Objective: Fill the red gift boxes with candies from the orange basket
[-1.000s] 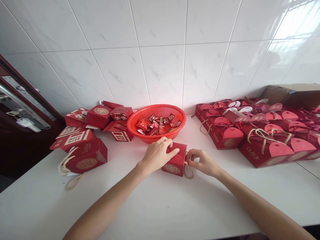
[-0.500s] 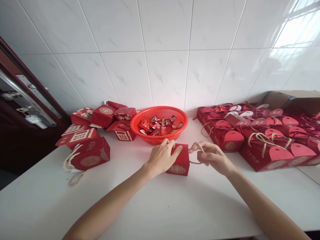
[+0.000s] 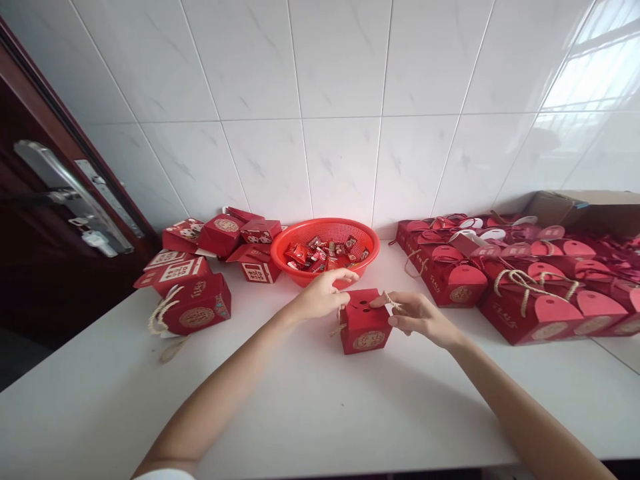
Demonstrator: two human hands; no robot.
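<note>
A small red box [image 3: 367,323] with dark holes in its top and a gold round print stands on the white table. My left hand [image 3: 325,295] is at its left rear edge, fingers apart, the thumb close to the box. A piece of cord [image 3: 338,330] sticks out on the box's left side. On the right, my right hand [image 3: 413,315] pinches a beige rope handle [image 3: 391,302], with a fingertip on the box top. Behind the box sits a red basket [image 3: 371,248] holding wrapped sweets [image 3: 320,254].
Several red boxes [image 3: 197,313] are piled at the left on the white table [image 3: 300,413]. Rows of closed red boxes [image 3: 525,303] stand at the right, before a cardboard box [image 3: 590,198]. A tiled wall [image 3: 345,160] rises behind, and a dark door [image 3: 45,233] is at the left.
My left hand has lifted off the box top, uncovering the holes. My right hand has moved the rope handle in against the top. The view has shifted slightly left.
</note>
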